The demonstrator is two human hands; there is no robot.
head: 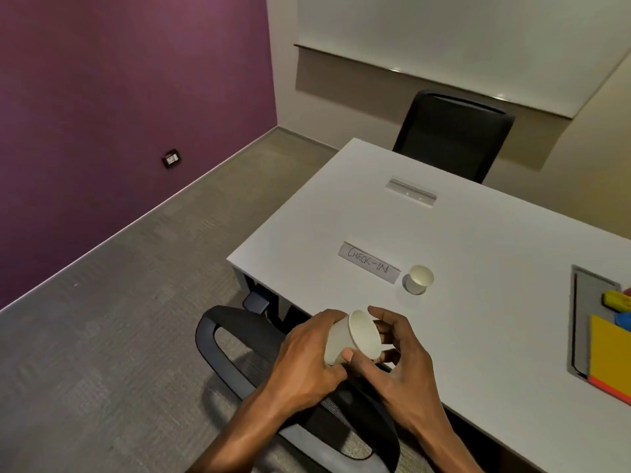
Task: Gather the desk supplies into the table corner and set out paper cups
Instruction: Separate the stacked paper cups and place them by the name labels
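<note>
I hold a white paper cup on its side over the near edge of the white table, its mouth facing right. My left hand wraps its body. My right hand touches its rim with the fingertips. A second paper cup stands upside down on the table beside a paper sign reading "CHECK-IN". At the right edge lie yellow and orange sheets and a yellow marker on a grey recessed tray.
A black office chair is right below my arms at the table's near side. Another black chair stands at the far side. A grey cable hatch is set into the tabletop. Carpet and a purple wall lie to the left.
</note>
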